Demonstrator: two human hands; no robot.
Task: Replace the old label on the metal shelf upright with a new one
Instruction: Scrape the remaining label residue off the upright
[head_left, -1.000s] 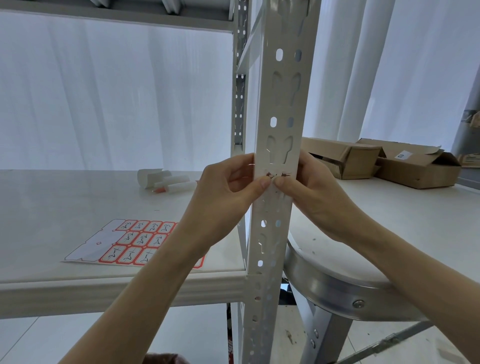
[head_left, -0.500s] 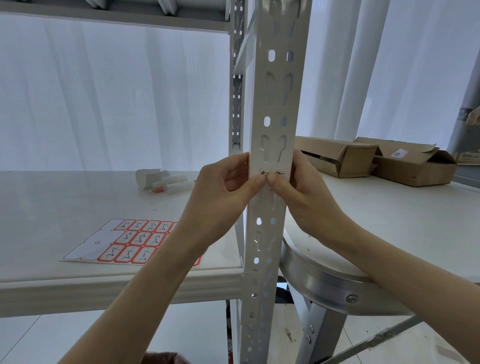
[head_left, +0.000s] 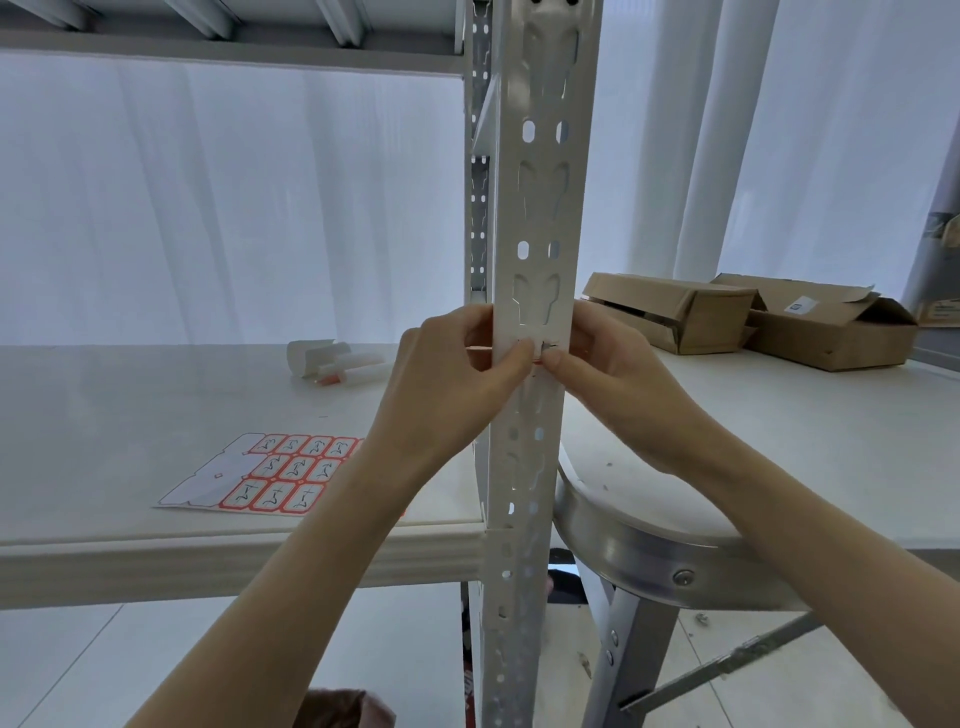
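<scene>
While I watch through the head camera, both thumbs meet on the front of the upright (head_left: 540, 208), just below a keyhole slot, pinning the small red-edged label (head_left: 538, 360) against the metal. The left hand (head_left: 457, 387) curls its fingers round the upright's left edge and the right hand (head_left: 615, 387) round the right edge, each clamping label and upright between thumb and fingers. The label sheet (head_left: 270, 473) lies on the shelf (head_left: 130, 395) to the left, well apart.

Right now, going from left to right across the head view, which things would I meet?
sticker sheet → left hand → shelf upright → right hand → rightmost cardboard box
</scene>
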